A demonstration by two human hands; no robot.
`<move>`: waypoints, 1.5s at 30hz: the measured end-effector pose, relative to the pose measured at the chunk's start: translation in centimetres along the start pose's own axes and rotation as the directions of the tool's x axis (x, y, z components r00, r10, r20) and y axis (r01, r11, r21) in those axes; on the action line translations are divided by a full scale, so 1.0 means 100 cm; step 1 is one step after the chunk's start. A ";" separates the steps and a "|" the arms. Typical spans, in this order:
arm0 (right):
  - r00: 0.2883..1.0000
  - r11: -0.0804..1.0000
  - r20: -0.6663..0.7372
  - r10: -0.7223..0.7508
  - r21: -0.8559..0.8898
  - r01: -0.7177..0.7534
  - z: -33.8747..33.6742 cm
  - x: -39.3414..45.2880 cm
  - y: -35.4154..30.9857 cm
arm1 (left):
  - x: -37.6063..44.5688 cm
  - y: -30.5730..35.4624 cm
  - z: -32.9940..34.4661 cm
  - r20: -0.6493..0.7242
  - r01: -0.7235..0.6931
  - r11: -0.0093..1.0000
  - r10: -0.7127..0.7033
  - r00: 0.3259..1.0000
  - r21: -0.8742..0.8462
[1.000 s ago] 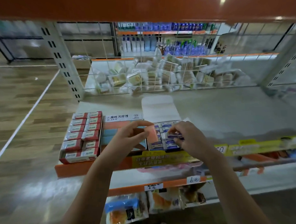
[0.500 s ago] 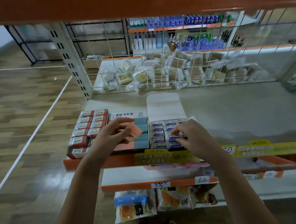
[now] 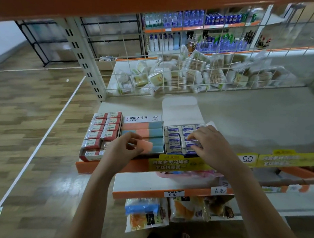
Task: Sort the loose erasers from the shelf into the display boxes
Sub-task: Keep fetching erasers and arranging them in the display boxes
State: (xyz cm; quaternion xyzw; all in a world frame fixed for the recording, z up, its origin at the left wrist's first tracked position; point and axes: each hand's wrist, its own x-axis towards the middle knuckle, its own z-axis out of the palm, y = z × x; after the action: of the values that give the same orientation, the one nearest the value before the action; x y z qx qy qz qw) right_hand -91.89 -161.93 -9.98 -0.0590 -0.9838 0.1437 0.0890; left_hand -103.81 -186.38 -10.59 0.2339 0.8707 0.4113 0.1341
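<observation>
Three display boxes sit side by side at the front of the grey shelf (image 3: pixel 241 121). The shelf is smooth and flat, with an orange edge. The red box (image 3: pixel 103 134) on the left is full of shiny wrapped blocks. The middle box (image 3: pixel 143 134) holds soft-looking pink and blue erasers. The white box (image 3: pixel 181 137) has its card lid standing up.

The left hand (image 3: pixel 122 149) has come down lower than a moment ago, so the pink eraser (image 3: pixel 139 143) pinched in its fingers is now just over the middle box. I think it goes in next. The right hand (image 3: pixel 210 144) stays curled over the white box, fingertips pressing a small white eraser (image 3: pixel 191 144) into its row.
</observation>
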 end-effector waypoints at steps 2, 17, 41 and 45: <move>0.999 0.999 -0.032 -0.018 0.036 0.019 -0.002 0.002 -0.007 | 0.001 0.007 0.009 -0.030 -0.061 0.989 0.065 0.997 0.132; 0.997 0.995 -0.029 -0.070 0.075 0.072 0.011 0.017 -0.041 | 0.020 0.019 0.036 -0.108 -0.119 0.881 0.187 0.976 0.458; 0.880 0.886 -0.173 0.442 -0.068 -0.459 -0.120 -0.140 0.195 | 0.044 0.253 0.266 0.290 -0.695 0.594 0.638 0.714 0.405; 0.838 0.844 -0.171 0.519 -0.052 -0.533 -0.136 -0.180 0.264 | 0.046 0.305 0.338 0.311 -0.728 0.599 0.659 0.685 0.334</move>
State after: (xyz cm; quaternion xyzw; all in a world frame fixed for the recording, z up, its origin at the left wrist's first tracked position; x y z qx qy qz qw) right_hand -69.28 -135.71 -7.76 -0.3419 -0.9260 0.1094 0.1169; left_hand -84.30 -145.11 -8.16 0.6088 0.7653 0.2078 -0.0246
